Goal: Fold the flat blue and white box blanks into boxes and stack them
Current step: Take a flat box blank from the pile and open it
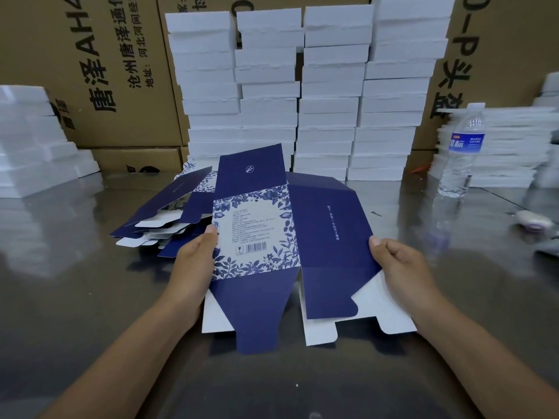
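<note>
Where the left hand point(195, 258) pinches the blank's point(257, 225) left edge and the right hand point(402, 267) pinches its right edge, the blank hangs spread over the table point(499, 282). Uneven pull could crease it off its fold lines.

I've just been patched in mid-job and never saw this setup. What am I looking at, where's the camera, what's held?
No machine here: a person works bare-handed, and the one picture comes from a camera on their head, looking forward and down. The left hand and right hand each pinch a side edge of one unfolded box blank, thumbs on top; that is the grip. Below it is a shiny metal table. Behind, to the left, lies a loose pile of blanks. At the back stand white stacks against brown cartons. A water bottle stands on the right.
</note>
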A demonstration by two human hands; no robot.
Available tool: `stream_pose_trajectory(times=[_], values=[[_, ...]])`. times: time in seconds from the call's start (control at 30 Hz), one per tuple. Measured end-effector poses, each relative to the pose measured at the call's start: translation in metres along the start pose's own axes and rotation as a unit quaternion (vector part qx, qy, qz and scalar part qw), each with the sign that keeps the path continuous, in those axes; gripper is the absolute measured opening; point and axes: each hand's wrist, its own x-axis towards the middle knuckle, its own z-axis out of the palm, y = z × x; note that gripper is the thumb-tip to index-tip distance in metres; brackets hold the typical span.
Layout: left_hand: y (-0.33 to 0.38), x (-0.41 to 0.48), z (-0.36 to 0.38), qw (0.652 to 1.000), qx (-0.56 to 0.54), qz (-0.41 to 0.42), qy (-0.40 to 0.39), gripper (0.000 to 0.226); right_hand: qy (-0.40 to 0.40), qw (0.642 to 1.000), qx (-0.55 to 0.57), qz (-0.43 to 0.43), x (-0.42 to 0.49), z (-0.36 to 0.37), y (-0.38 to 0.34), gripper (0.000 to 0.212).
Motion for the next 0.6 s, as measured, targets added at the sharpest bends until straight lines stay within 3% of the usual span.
stream_pose_trajectory(times=[0.2, 0.43, 0.6], values=[[-0.0043, -0.0008, 0.0000, 0.998, 0.035, 0.030, -0.045, 0.037, 0.030, 0.999, 0.030, 0.023, 0.0018, -0.0021, -0.0007, 0.046], [-0.0022, 0.0005, -0.0026, 0.999, 0.012, 0.038, -0.012, 0.037, 0.015, 0.997, 0.065, 0.039, 0.0010, 0.0029, -0.0023, 0.044], [-0.0016, 0.0010, -0.0035, 1.000, -0.009, 0.009, -0.014, 0.034, 0.006, 0.999, 0.018, 0.038, 0.0010, 0.0020, 0.0011, 0.042]])
